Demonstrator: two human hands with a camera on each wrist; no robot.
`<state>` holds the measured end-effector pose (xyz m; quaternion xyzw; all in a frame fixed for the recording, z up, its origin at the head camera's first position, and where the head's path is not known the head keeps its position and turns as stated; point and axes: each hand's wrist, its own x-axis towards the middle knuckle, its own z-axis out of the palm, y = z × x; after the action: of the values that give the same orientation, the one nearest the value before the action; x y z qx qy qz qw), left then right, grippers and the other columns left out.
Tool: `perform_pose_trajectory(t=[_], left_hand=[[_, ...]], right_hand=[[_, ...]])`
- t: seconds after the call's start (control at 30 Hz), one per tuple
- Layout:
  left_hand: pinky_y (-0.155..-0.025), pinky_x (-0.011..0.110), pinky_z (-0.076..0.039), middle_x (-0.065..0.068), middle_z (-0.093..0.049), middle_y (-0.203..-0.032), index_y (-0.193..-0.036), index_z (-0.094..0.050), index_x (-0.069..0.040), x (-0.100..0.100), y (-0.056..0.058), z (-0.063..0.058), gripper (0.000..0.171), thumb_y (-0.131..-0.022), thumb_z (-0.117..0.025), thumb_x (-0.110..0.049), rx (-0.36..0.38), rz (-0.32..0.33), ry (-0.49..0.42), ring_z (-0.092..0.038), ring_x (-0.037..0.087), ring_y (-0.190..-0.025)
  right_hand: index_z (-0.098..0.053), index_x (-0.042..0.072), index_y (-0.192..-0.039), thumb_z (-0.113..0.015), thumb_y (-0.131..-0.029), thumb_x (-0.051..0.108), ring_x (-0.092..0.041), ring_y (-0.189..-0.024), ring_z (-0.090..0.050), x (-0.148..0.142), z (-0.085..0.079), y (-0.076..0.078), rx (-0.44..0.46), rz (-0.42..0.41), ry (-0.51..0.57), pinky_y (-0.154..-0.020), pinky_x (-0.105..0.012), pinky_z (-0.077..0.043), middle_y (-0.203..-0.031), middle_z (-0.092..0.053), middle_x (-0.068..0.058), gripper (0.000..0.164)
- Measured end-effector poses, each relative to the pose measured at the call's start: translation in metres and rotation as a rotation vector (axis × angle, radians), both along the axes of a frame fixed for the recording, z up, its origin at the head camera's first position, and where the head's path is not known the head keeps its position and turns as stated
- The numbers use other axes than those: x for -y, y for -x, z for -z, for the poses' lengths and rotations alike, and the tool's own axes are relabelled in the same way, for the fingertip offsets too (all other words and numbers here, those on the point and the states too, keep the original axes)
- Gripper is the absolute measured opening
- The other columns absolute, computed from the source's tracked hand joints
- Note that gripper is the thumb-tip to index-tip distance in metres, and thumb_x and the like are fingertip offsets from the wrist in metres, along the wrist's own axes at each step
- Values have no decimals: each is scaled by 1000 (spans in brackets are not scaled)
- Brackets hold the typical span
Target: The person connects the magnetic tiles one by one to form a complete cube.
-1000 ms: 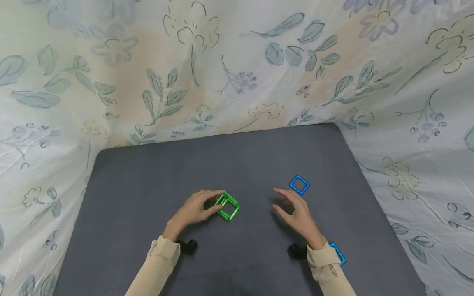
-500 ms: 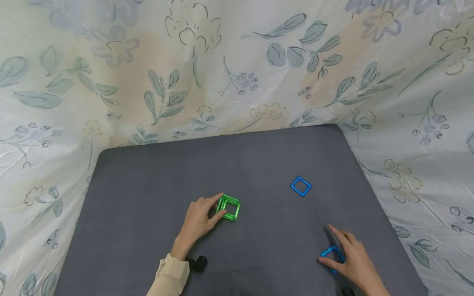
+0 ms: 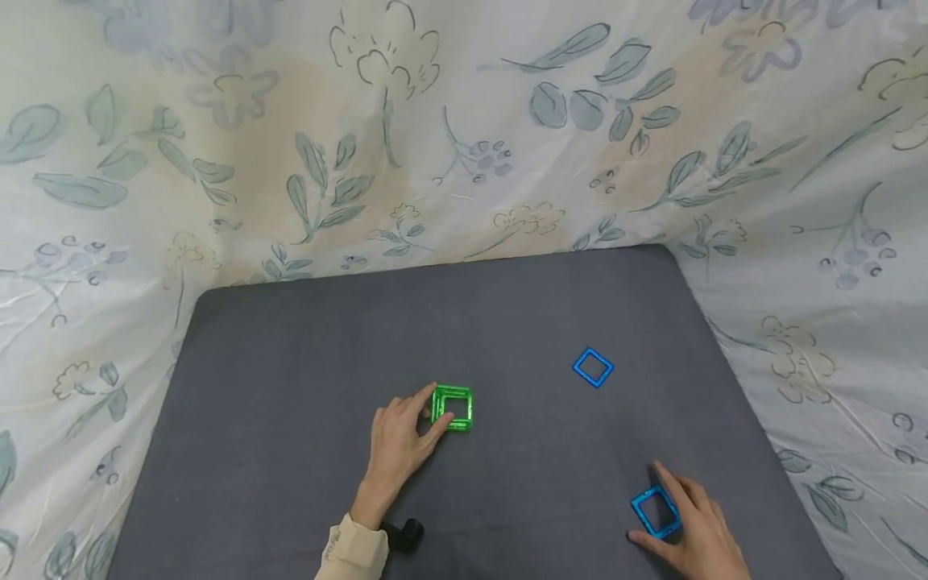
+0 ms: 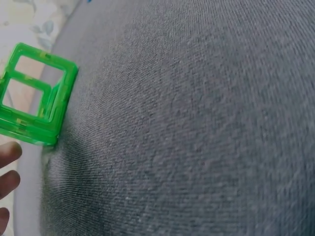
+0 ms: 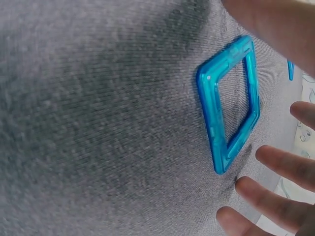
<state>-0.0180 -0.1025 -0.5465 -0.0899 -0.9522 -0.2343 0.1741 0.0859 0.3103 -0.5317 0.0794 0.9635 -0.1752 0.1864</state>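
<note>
In the head view, my left hand (image 3: pixel 400 443) is at the left side of a green cube of magnetic tiles (image 3: pixel 470 409), thumb and index finger pinching it near its left edges. The left wrist view shows the cube's open square frames (image 4: pixel 59 105), with several fingertips (image 4: pixel 9 183) below it. Lower right, my right hand (image 3: pixel 699 528) spreads thumb and fingers round a blue square magnetic tile (image 3: pixel 640 511) lying flat. In the right wrist view a gap shows between the fingers (image 5: pixel 275 196) and this blue tile (image 5: pixel 210 113).
A second blue square tile (image 3: pixel 582 375) lies flat farther back, right of the cube. Dark grey cloth covers the table (image 3: pixel 326 338). Floral fabric (image 3: pixel 435 121) hangs behind and along both sides. A black wrist device (image 3: pixel 406 536) is at the left cuff.
My right hand has moved from the table's middle down and right to the nearer blue tile. The green cube has turned slightly with my left hand and now sits squarer in view.
</note>
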Motion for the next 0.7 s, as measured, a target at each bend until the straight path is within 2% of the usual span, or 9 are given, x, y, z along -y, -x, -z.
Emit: perform_pose_trajectory(t=[0.13,0.27,0.5,0.7], left_hand=[[-65,28,-35,-6,-69,-76,-130,-71,-16,-1,-1,1,58,-84,-81,-49,18,-8,-16,-50,9,-64],[-66,28,-35,-6,-69,-77,-130,-71,-16,-2,0,1,58,-84,-81,-49,27,-10,-21,-49,9,-64],[-67,30,-36,-5,-69,-77,-130,-71,-15,-2,-1,1,58,-83,-82,-48,29,-13,-34,-52,11,-66],[-66,30,-37,-4,-70,-77,-130,-71,-14,-3,-1,1,58,-83,-83,-46,26,-16,-47,-53,11,-67]], right_hand=[[-33,7,-158,-83,-62,74,-58,-119,-49,-1,1,0,47,41,-8,-89,-72,-45,-144,-43,-35,126],[-38,5,-155,-84,-64,71,-58,-116,-50,1,4,-1,42,49,-11,-88,-72,-46,-141,-45,-34,121],[-53,-2,-144,-89,-70,52,-53,-106,-56,5,7,-3,-20,27,-1,-86,-67,-48,-127,-52,-34,98],[-63,-8,-132,-91,-74,31,-31,-87,-61,6,6,1,-83,-4,39,-78,-52,-52,-104,-60,-24,74]])
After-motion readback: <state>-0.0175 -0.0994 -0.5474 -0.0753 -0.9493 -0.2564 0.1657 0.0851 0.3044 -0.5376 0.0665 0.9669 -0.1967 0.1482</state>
